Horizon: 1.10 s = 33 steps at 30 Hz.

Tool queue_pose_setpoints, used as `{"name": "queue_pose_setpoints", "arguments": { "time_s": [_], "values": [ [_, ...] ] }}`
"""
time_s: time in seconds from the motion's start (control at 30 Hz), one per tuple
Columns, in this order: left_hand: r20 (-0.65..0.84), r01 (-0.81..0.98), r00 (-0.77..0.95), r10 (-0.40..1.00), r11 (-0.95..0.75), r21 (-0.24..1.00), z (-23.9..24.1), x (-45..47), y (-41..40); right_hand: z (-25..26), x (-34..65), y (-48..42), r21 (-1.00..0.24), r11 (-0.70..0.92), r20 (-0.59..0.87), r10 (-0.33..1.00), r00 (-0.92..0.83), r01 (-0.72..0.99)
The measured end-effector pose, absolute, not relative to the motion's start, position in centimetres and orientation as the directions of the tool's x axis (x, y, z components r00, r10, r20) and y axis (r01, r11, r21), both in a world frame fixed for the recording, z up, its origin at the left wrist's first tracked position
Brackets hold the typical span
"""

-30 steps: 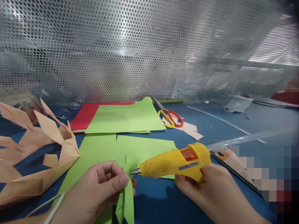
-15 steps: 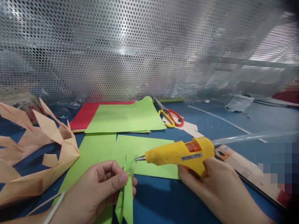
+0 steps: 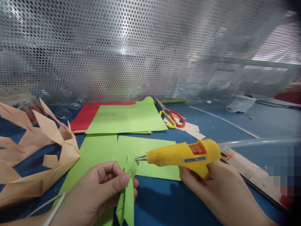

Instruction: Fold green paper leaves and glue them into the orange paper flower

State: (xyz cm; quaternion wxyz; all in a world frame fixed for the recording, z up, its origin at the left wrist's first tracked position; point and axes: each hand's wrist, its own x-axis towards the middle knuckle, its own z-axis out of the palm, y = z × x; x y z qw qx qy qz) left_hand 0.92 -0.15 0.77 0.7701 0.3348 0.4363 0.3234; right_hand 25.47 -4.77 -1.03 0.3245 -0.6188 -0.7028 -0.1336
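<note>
Between the thumb and fingers of my left hand [image 3: 103, 185] is a folded green paper piece [image 3: 128, 201], its strips hanging below and its tips standing up above the fingertips. A shiny trace of glue shows near its upper part. My right hand [image 3: 218, 185] is wrapped around the handle of a yellow hot glue gun [image 3: 181, 153]. The gun's metal nozzle points left, at the upper tip of the folded paper; whether it touches cannot be made out. A clear glue stick [image 3: 254, 141] sticks out of the gun's back end.
Green paper sheets [image 3: 127, 119] and red paper [image 3: 86, 116] lie behind my hands. Scissors [image 3: 172, 117] rest on pale paper scraps [image 3: 194, 130]. Folded peach paper [image 3: 68, 150] stands at left, a phone-like slab [image 3: 254, 175] at right, a perforated metal panel [image 3: 145, 50] behind.
The glue gun's rear has shifted slightly right and its nozzle stays by the paper tip. My left hand and the folded paper have hardly moved.
</note>
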Motion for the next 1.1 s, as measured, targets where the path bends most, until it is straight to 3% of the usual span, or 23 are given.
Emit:
{"name": "queue_pose_setpoints", "arguments": {
  "time_s": [0.1,0.3,0.6,1.0,1.1],
  "values": [
    [-0.448,-0.226,0.410,0.795,0.564,0.794,0.8,1.0,-0.1,-0.9,25.3,-4.7,-0.218,0.201,0.617,0.787,-0.024,0.955],
    [-0.453,-0.236,0.418,0.787,0.576,0.783,0.9,1.1,0.0,-0.3,25.2,-4.7,-0.221,0.383,0.592,0.784,-0.188,0.897],
    [-0.458,-0.240,0.400,0.794,0.573,0.783,1.1,1.1,-0.2,-0.7,24.9,-4.6,-0.315,0.168,0.559,0.829,0.039,0.934],
    [-0.438,-0.243,0.424,0.793,0.566,0.788,0.6,1.1,0.0,-0.2,24.5,-4.7,-0.322,0.316,0.537,0.837,-0.103,0.892],
    [-0.454,-0.227,0.418,0.787,0.574,0.787,0.7,1.1,0.0,-0.5,24.7,-4.8,-0.310,0.259,0.545,0.837,-0.052,0.915]
  ]
}}
